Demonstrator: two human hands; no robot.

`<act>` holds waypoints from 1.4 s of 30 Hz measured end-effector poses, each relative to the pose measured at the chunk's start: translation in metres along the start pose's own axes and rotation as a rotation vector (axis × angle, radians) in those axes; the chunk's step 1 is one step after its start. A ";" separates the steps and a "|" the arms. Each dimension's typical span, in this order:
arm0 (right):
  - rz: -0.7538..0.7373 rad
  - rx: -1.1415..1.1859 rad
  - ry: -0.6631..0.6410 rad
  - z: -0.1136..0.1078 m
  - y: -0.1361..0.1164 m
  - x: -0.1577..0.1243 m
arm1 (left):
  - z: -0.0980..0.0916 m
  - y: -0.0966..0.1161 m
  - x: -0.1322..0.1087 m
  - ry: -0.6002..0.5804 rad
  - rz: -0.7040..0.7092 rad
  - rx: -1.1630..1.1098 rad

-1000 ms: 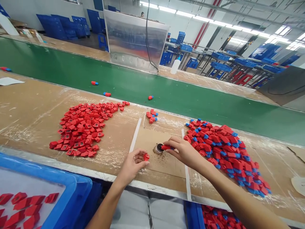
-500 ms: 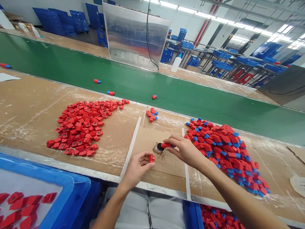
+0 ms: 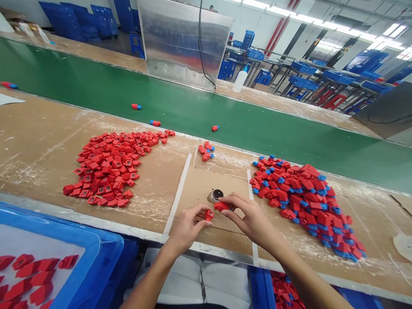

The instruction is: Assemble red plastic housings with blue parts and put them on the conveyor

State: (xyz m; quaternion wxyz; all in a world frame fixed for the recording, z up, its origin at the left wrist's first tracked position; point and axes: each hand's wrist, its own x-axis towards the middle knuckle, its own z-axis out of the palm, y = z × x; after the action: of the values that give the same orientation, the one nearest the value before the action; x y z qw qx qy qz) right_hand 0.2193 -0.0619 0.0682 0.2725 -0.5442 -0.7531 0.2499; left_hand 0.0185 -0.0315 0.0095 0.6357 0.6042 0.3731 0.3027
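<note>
My left hand (image 3: 189, 225) pinches a small red piece (image 3: 209, 215) between thumb and fingers, just below a small round pot with a black top (image 3: 218, 194). My right hand (image 3: 246, 212) grips another red piece (image 3: 221, 206) at the pot's near side; its far end is hidden by the fingers. The two held pieces are close together with a slight gap. Both hands are over a cardboard sheet (image 3: 231, 182) between two white strips, and dark crumbs lie around the pot.
A heap of red pieces (image 3: 109, 167) lies left, and a heap of red-and-blue pieces (image 3: 309, 197) right. A few joined pieces (image 3: 206, 151) sit behind the pot. Beyond runs a green belt (image 3: 180, 111) with scattered pieces. A blue bin (image 3: 93, 253) stands front left.
My right hand has drawn its red piece back from the pot toward my left hand. The pot's black top now shows. Pieces on the belt have shifted slightly right in view.
</note>
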 end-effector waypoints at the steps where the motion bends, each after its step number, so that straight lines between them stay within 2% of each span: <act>1: 0.014 -0.001 0.008 0.002 0.001 -0.002 | 0.000 0.000 0.000 -0.006 -0.003 0.001; 20: 0.070 0.031 -0.039 0.015 0.006 -0.011 | -0.001 0.001 0.002 -0.077 -0.015 0.072; 25: 0.073 0.036 -0.055 0.022 0.002 -0.016 | -0.004 -0.002 0.002 -0.136 -0.033 0.005; 33: 0.085 0.089 0.063 0.052 -0.007 -0.021 | -0.012 -0.001 -0.004 -0.154 -0.067 0.021; 42: 0.083 0.079 0.113 0.058 -0.011 -0.023 | -0.015 -0.001 -0.006 -0.161 -0.035 0.110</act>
State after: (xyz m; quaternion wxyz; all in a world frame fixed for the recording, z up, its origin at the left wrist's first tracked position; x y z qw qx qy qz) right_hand 0.1780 -0.0918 0.0306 0.3253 -0.5770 -0.7029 0.2592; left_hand 0.0027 -0.0281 0.0097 0.6346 0.6542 0.3472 0.2209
